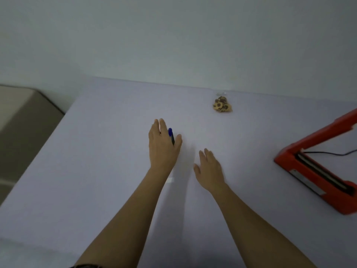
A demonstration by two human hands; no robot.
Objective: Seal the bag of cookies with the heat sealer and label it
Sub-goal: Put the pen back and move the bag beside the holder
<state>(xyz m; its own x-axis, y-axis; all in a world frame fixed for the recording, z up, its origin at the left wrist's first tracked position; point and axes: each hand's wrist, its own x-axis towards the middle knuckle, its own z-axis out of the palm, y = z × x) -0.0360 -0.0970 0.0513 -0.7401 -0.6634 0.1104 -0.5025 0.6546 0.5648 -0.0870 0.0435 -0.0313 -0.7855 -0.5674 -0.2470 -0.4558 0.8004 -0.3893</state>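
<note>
A clear bag of chocolate-chip cookies (222, 105) lies near the far edge of the pale table (96, 171). The red heat sealer (316, 176) stands at the right edge with its arm raised. My left hand (163, 146) is flat, palm down, fingers straight, over a pen with a blue cap (170, 134). The pen shows in the gap between forefinger and thumb. My right hand (210, 169) hovers palm down with fingers apart, holding nothing, nearer to me and right of the left hand. A small white label (170, 180) lies by my left wrist.
A black cable (328, 153) runs from the sealer toward the right. A beige piece of furniture (21, 120) stands past the table's left edge. A plain wall rises right behind the table's far edge.
</note>
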